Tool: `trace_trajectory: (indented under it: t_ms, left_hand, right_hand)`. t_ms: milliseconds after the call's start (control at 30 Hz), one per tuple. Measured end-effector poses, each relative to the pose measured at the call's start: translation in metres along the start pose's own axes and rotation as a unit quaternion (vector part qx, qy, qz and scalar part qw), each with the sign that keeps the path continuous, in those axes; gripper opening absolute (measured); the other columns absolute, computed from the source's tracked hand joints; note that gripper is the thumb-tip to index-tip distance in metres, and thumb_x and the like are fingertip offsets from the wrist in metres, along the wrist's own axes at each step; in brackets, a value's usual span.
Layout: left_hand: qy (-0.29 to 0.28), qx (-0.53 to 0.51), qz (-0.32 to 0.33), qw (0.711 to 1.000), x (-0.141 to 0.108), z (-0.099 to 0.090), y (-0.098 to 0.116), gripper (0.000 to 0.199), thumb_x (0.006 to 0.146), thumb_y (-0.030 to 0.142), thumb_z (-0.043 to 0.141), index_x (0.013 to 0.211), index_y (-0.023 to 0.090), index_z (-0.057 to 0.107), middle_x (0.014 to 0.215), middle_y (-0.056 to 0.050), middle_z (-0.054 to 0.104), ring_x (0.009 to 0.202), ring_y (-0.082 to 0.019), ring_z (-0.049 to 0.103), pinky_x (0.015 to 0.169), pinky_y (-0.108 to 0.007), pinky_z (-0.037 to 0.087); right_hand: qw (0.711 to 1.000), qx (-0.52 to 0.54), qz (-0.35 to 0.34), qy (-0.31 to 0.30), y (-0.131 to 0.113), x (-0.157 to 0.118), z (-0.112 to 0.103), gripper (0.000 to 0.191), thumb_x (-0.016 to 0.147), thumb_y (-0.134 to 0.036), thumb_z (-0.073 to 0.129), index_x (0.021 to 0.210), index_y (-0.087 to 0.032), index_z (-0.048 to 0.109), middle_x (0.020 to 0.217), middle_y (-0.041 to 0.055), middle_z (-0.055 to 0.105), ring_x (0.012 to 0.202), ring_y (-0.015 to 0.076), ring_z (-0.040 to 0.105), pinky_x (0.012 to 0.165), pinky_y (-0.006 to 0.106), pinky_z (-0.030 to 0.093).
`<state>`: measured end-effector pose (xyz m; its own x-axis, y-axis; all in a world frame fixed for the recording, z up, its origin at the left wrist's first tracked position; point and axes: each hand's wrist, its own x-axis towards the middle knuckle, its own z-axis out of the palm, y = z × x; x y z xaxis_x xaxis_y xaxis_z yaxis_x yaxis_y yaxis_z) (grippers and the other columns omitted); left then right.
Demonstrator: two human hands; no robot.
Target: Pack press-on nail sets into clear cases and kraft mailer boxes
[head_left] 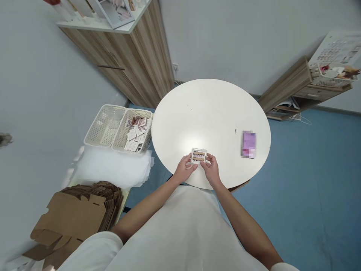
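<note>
A small clear plastic case (199,155) is held at the near edge of the round white table (208,109). Inside it lie two tan strips with dark pieces along them; they are too small to name surely. My left hand (184,168) grips the case's left side, fingers at the edge and thumb at the lower corner. On the right side, the fingers of my right hand (211,169) close around the edge, with the thumb at its lower front.
A purple pixelated item (248,144) lies on the table's right. Left of the table stand a basket of small cards (137,133), another white basket (104,126), translucent sheets (113,165) and stacked flat cardboard boxes (76,210). A wooden cabinet (135,60) stands behind.
</note>
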<state>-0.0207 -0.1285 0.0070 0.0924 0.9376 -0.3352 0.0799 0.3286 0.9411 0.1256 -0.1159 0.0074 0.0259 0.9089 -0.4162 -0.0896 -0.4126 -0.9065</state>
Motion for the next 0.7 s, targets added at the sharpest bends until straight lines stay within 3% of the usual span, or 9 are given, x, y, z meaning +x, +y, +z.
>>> trace_trajectory:
  t_ms: [167, 467, 700]
  left_hand:
    - [0.052, 0.051, -0.033, 0.997, 0.012, -0.045, -0.010, 0.064, 0.073, 0.042, 0.057, 0.130, 0.027, 0.033, 0.121, -0.009, 0.035, 0.113, -0.021, 0.040, 0.088, -0.033, 0.041]
    - [0.092, 0.095, -0.066, 0.989, 0.042, -0.141, -0.024, 0.064, 0.077, 0.046, 0.050, 0.133, 0.025, 0.026, 0.118, -0.009, 0.037, 0.108, -0.021, 0.042, 0.086, -0.034, 0.040]
    - [0.110, 0.098, -0.071, 0.987, 0.070, -0.182, -0.037, 0.061, 0.077, 0.043, 0.050, 0.131, 0.023, 0.029, 0.130, -0.011, 0.030, 0.120, -0.025, 0.033, 0.094, -0.038, 0.034]
  right_hand:
    - [0.997, -0.075, -0.015, -0.013, 0.004, 0.016, 0.046, 0.055, 0.066, -0.032, 0.061, 0.118, -0.025, 0.042, 0.118, 0.0074, 0.044, 0.105, 0.0202, 0.046, 0.080, 0.035, 0.048]
    - [0.983, -0.174, 0.023, -0.057, 0.019, 0.065, 0.142, 0.063, 0.067, -0.033, 0.059, 0.125, -0.026, 0.038, 0.115, 0.0066, 0.043, 0.098, 0.0200, 0.047, 0.081, 0.037, 0.046]
    - [0.975, -0.207, 0.034, -0.070, 0.026, 0.103, 0.192, 0.064, 0.064, -0.032, 0.062, 0.124, -0.027, 0.041, 0.111, 0.0060, 0.046, 0.095, 0.0213, 0.048, 0.079, 0.037, 0.046]
